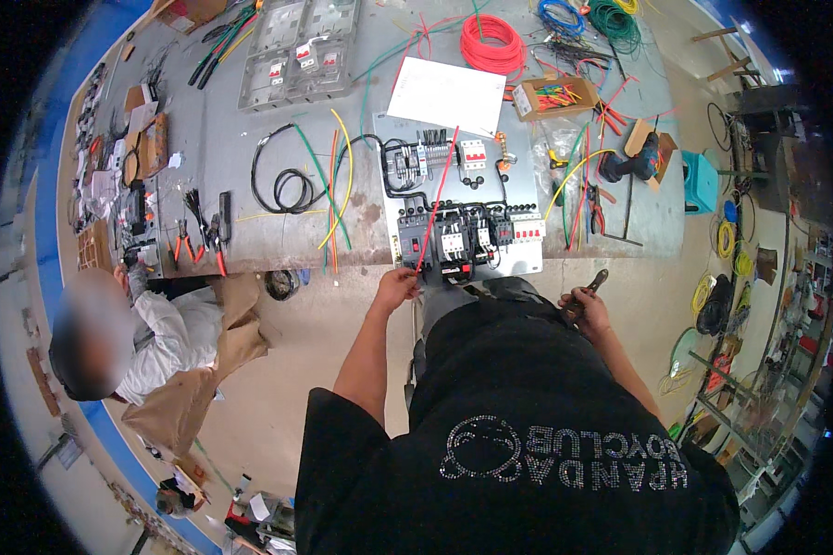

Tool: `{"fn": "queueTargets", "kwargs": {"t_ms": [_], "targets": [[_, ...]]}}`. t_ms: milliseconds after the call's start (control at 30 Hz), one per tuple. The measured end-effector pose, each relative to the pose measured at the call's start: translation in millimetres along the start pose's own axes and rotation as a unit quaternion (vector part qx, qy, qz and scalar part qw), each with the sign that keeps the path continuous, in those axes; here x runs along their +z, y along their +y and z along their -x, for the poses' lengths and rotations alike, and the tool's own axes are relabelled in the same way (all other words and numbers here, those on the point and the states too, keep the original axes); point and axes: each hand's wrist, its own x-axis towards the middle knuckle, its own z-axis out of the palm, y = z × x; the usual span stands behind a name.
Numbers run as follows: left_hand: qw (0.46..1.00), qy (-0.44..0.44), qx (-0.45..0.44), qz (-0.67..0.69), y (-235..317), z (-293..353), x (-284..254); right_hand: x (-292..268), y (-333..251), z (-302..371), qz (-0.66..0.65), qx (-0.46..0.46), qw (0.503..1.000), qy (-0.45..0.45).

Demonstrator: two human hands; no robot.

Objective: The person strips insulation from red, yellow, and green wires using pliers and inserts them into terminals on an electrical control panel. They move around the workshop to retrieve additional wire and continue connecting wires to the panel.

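At the table's front edge, my left hand (399, 287) is closed on the lower end of a red wire (442, 190). The wire runs up and away across a metal mounting plate (528, 261) fitted with electrical parts. Under it on the plate are a dark circuit breaker (414, 242), black contactors (453, 242) and black wiring. A white breaker with red switches (473, 155) sits farther back. Off to the right, below the table edge, my right hand (586, 313) is wrapped round a dark-headed, pliers-like hand tool (599, 278). Its exact kind is not clear.
A white sheet (448, 96) overlaps the plate's far side. Right of the plate lie a cordless drill (631, 165), red-handled pliers (598, 209) and a carton of coloured pieces (555, 97). Cut wires (338, 185) lie to the left. A co-worker (171, 338) sits at the left.
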Motion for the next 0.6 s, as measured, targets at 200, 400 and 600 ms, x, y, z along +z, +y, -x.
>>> {"fn": "queueTargets", "kwargs": {"t_ms": [200,400,600], "targets": [[0.999,-0.017,-0.007,-0.038,15.2,13.7,-6.7,21.4,-6.9,9.7,0.01,-0.012,1.0,0.027],[0.999,-0.015,-0.024,-0.02,15.8,11.6,-11.9,17.5,-12.4,10.7,0.03,-0.021,0.998,0.056],[0.999,-0.013,-0.049,-0.001,15.1,8.2,-10.4,11.6,-14.3,7.6,0.032,-0.026,0.998,0.044]]}}
